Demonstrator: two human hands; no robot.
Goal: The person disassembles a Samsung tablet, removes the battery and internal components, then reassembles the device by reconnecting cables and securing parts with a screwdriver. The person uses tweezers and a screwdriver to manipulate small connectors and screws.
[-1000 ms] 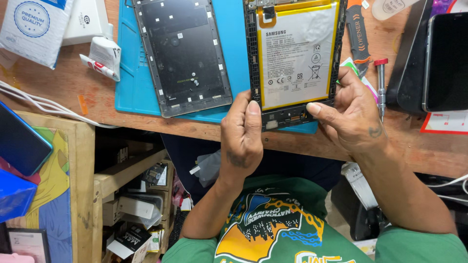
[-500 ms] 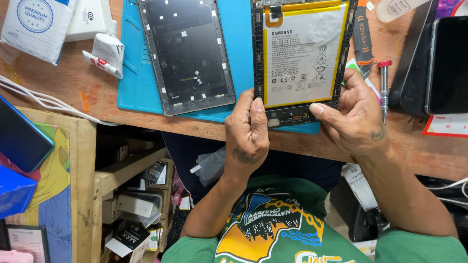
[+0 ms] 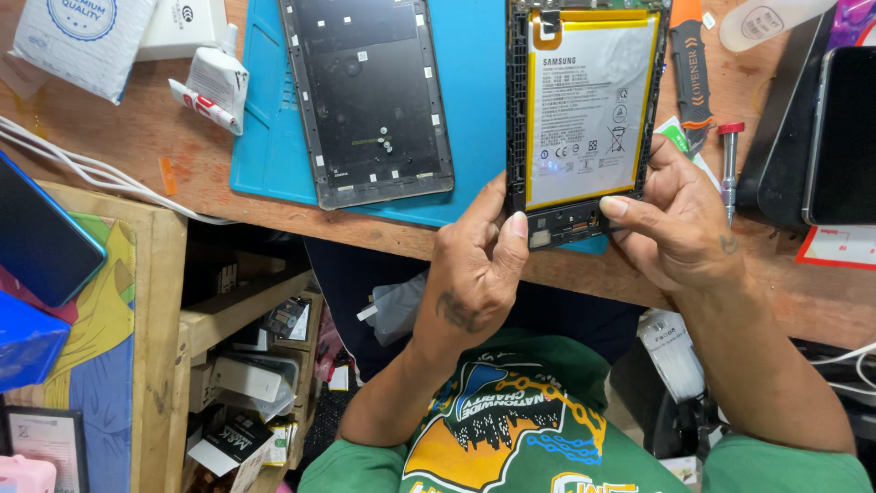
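An opened tablet body point(image 3: 584, 119) with a white, yellow-edged battery lies on the blue work mat point(image 3: 474, 100), its lower end past the desk's front edge. My left hand point(image 3: 474, 265) grips its bottom left corner, thumb on the lower circuit board. My right hand point(image 3: 680, 224) holds the bottom right corner, thumb pressing the same lower strip. The tablet's grey back cover point(image 3: 365, 96) lies apart on the mat to the left.
A red-tipped screwdriver point(image 3: 728, 169) and an orange-handled opener tool point(image 3: 689, 68) lie right of the tablet. A dark device point(image 3: 835, 137) rests at far right. A glue tube point(image 3: 210, 87), white packets point(image 3: 82, 36) and white cables point(image 3: 82, 169) lie left. Shelves point(image 3: 246, 365) sit under the desk.
Both hands shifted slightly along the tablet's lower edge; the left thumb now lies on the bottom left corner and the right thumb on the lower board. The tablet stayed put.
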